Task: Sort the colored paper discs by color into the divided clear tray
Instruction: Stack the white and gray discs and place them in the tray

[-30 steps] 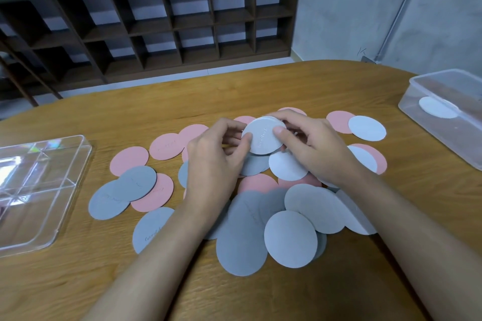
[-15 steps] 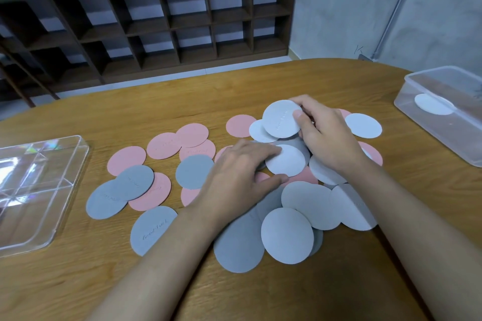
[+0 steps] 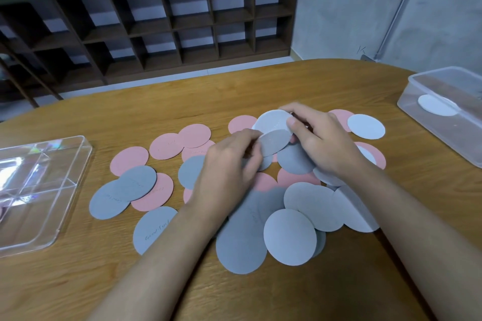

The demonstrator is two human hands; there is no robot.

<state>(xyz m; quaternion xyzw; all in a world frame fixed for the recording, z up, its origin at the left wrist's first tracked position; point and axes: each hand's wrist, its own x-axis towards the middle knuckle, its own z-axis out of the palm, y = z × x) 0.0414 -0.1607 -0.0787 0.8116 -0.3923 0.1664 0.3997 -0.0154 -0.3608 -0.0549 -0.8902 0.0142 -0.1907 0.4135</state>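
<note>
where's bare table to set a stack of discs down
Bare wood lies between the divided tray and the nearest discs, along the near edge under the forearms, and across the far table behind the pile. The middle is crowded with overlapping discs under both hands, up toward the clear box.

1. Left hand [image 3: 229, 164]: motion-blurred; fingertip contact with the grey disc [image 3: 273, 142] cannot be confirmed.
2. Right hand [image 3: 320, 143]: covers part of the white disc [image 3: 271, 120] and the discs beneath.
3. Tray [image 3: 65, 164]: left side cut off by the frame edge.
4. Box [image 3: 443, 91]: right end cut off.
5. Handwriting on the discs: illegible.
</note>
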